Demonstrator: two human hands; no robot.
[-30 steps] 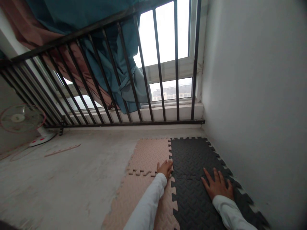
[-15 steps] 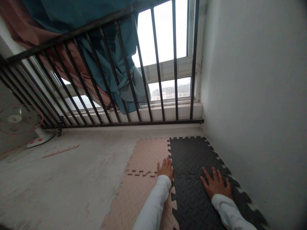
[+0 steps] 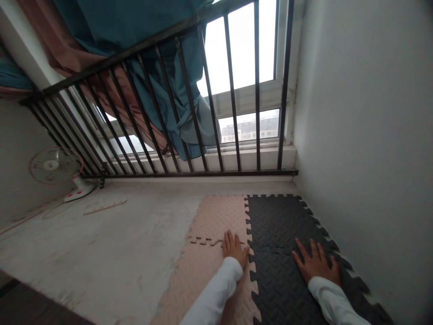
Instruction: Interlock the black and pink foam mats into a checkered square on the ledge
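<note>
My left hand (image 3: 234,249) lies flat with fingers spread over the seam between two beige foam mat tiles, the far one (image 3: 219,216) and the near one (image 3: 196,275). That seam still shows a dark gap to the left of my fingers. Palm down, my right hand (image 3: 317,262) rests with fingers apart on the black foam mat (image 3: 277,280), close to the wall side. Jagged interlocking teeth join the beige tiles to the black ones. Neither hand holds anything.
A white wall (image 3: 365,158) rises along the right. Black metal railing (image 3: 216,173) crosses ahead, with teal and pink curtains (image 3: 162,81) and a window behind it. At left stand a fan (image 3: 56,165) and a thin strip (image 3: 104,207) on the bare concrete floor (image 3: 135,248).
My left hand has slid slightly toward me and left across the beige tiles, off the beige-black joint. My right hand stays on the black mat. The view has turned a little left.
</note>
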